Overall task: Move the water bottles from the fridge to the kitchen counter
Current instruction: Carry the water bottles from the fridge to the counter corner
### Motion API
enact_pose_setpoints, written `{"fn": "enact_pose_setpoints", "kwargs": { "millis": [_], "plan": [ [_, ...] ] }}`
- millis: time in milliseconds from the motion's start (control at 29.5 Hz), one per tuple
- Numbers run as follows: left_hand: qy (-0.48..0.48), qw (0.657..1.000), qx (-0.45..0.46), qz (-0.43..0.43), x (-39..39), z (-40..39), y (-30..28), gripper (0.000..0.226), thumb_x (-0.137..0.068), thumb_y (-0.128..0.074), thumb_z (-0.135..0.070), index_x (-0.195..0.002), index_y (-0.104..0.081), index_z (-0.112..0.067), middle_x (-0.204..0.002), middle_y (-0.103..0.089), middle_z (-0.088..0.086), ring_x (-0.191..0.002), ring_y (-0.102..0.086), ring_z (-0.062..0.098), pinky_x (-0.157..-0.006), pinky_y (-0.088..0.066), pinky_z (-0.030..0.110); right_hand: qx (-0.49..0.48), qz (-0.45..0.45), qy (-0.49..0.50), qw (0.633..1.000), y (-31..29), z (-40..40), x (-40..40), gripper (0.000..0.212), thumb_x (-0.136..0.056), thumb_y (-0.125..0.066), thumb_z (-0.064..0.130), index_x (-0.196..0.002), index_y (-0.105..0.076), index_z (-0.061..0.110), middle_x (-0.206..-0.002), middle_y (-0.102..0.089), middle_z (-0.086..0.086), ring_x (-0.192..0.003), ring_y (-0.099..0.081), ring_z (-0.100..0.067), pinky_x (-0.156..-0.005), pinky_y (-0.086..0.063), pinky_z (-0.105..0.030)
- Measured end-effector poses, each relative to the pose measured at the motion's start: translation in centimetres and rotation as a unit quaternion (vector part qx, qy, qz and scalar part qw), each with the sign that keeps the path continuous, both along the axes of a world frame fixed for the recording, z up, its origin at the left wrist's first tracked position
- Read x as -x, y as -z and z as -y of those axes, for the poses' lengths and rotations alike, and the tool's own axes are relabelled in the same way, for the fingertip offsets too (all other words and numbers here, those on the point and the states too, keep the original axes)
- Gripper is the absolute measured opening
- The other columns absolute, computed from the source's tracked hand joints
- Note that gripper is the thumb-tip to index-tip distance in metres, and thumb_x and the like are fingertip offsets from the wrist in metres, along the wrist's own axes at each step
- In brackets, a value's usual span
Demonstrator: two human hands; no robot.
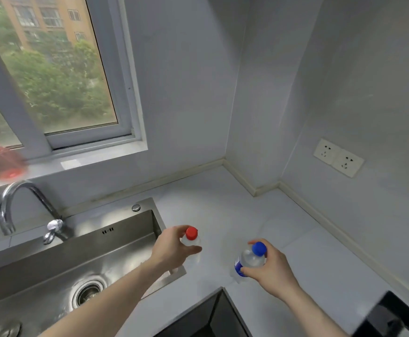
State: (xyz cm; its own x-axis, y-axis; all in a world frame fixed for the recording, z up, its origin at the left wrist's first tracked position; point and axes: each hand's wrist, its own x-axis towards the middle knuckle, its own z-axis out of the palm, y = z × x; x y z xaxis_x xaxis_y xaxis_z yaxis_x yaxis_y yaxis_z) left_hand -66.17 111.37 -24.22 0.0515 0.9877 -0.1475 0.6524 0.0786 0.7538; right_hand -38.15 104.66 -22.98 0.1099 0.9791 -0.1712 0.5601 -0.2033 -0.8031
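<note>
Pale grey walls (188, 76) meet in a corner at the far right, where a double socket plate (338, 157) sits on the right-hand wall. On the far left a white-framed window (60, 69) lets in daylight and looks out on green trees and an orange building. Below it, a steel sink (52, 263) with a curved chrome tap (16, 205) is set into the light counter (259, 215).

- Bench (222, 203): bare surface runs back to the corner walls, open to reach from above.
- Sink (52, 259) borders the bench on the left; tap (16, 205) stands behind it.
- Sockets (338, 158) on right wall, above bench level.
- Dark object (390, 314) occupies the near right edge.
</note>
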Motion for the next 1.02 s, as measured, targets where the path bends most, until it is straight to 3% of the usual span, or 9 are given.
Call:
{"fn": "enact_pose_setpoints", "kwargs": {
  "millis": [373,678,847,915,1017],
  "plan": [
    [0.013,0.999,0.033,-0.014,3.4,-9.6,4.0,0.047,-0.078,-0.086,-0.045,-0.122,-0.072,-0.032,-0.126,-0.071,-0.014,-0.124,-0.061,0.010,-0.099,-0.049,0.030,0.042,0.028,0.036,0.998,3.6,-8.3,4.6,0.061,-0.062,-0.091,0.026,-0.113,-0.060,0.038,-0.105,-0.067,0.015,-0.093,-0.065,-0.004,-0.073,-0.049,-0.017],
    [-0.067,0.997,0.048,-0.003,3.3,-15.7,5.5,0.028,-0.084,-0.082,-0.041,-0.109,-0.074,-0.033,-0.113,-0.072,-0.016,-0.107,-0.064,0.013,-0.089,-0.050,0.030,0.095,0.036,0.018,0.995,6.4,-17.0,6.5,0.059,-0.065,-0.088,0.024,-0.116,-0.060,0.035,-0.105,-0.068,0.015,-0.094,-0.066,-0.005,-0.072,-0.051,-0.019],
    [-0.101,0.993,0.047,-0.039,4.8,-19.9,6.0,0.022,-0.083,-0.082,-0.041,-0.100,-0.073,-0.031,-0.099,-0.073,-0.009,-0.098,-0.066,0.017,-0.081,-0.052,0.031,0.114,0.047,-0.012,0.992,7.8,-22.7,8.3,0.061,-0.066,-0.088,0.020,-0.118,-0.060,0.034,-0.110,-0.066,0.011,-0.098,-0.065,-0.015,-0.082,-0.055,-0.028],
    [-0.113,0.992,0.040,-0.039,5.5,-21.7,6.4,0.020,-0.085,-0.081,-0.037,-0.099,-0.071,-0.027,-0.096,-0.074,-0.003,-0.093,-0.066,0.020,-0.077,-0.049,0.031,0.126,0.058,-0.027,0.990,8.5,-25.2,9.2,0.062,-0.067,-0.088,0.019,-0.120,-0.060,0.032,-0.111,-0.064,0.008,-0.098,-0.064,-0.018,-0.083,-0.054,-0.028],
    [-0.131,0.990,0.028,-0.033,6.0,-23.9,6.6,0.018,-0.088,-0.080,-0.029,-0.101,-0.068,-0.024,-0.092,-0.070,-0.008,-0.084,-0.057,0.019,-0.072,-0.040,0.029,0.143,0.078,-0.046,0.986,9.7,-28.2,10.7,0.061,-0.071,-0.085,0.015,-0.125,-0.059,0.028,-0.117,-0.061,0.003,-0.100,-0.062,-0.020,-0.084,-0.050,-0.026]
  ]
}}
